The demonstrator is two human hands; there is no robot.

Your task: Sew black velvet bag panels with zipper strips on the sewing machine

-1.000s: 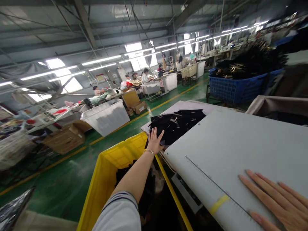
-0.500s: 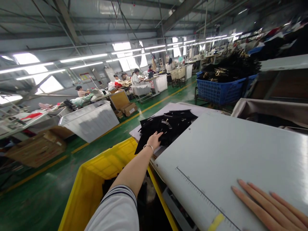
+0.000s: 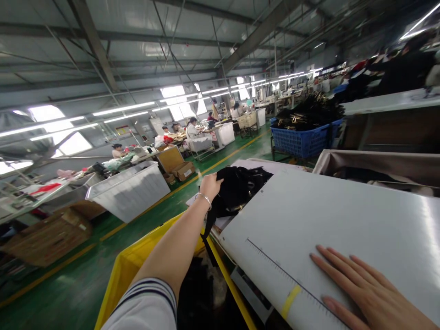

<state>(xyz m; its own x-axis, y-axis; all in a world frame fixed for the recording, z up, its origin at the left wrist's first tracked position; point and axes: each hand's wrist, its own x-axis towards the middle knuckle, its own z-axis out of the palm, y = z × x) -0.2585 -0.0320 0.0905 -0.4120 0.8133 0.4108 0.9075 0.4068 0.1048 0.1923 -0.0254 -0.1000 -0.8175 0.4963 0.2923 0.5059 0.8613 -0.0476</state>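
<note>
My left hand (image 3: 210, 185), with a bracelet at the wrist, is closed on the edge of black fabric pieces (image 3: 237, 188) at the far left side of the white table (image 3: 330, 206). The fabric is bunched, and a strip of it hangs down by the yellow bin. My right hand (image 3: 364, 284) lies flat on the tabletop with its fingers spread, right of a printed ruler scale and a piece of yellow tape (image 3: 290, 301).
A yellow bin (image 3: 137, 256) with dark items inside stands below my left arm. Beyond are a blue crate (image 3: 302, 140) heaped with black pieces, a cloth-lined bin (image 3: 388, 158) and a white bin (image 3: 130, 192). Several people sit at work tables farther back.
My left hand has closed on the black fabric and lifted its edge, bunching the pieces. My right hand has shifted, showing more of itself on the table. The view has tilted.
</note>
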